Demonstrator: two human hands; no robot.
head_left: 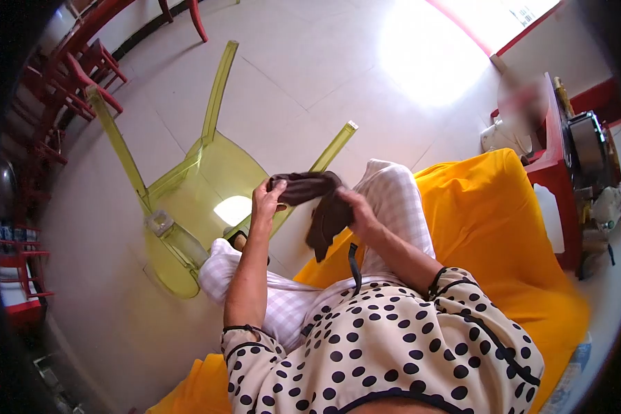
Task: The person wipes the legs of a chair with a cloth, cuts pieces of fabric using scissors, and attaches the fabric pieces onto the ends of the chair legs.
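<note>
**Dotted blouse nearest, dark brown cloth held between two hands**

Polka-dot fabric of the blouse (379,345) fills the bottom of the frame, with pale checked trousers (393,196) above it and a vivid yellow cover (479,221) spread to the right. A black strap (355,268) hangs over the lap.

Just beyond, at the centre, is the dark brown cloth (305,188). The left hand (265,199) holds one end, thumb laid on top, its grip narrow. The right hand (357,210) is closed on the bunched part, though its fingertips are partly hidden; from there a loose portion hangs down, blurred at its lower edge. For good handling, a light, even pull between the hands should keep the upper stretch flat, and gathering the hanging part early would probably stop it twisting. Pinching near the edges seems surer than clutching the middle.

Farther off, left of centre, a translucent green chair (210,165) appears upturned on the pale floor (303,76). Red chairs (100,65) stand at upper left.
</note>
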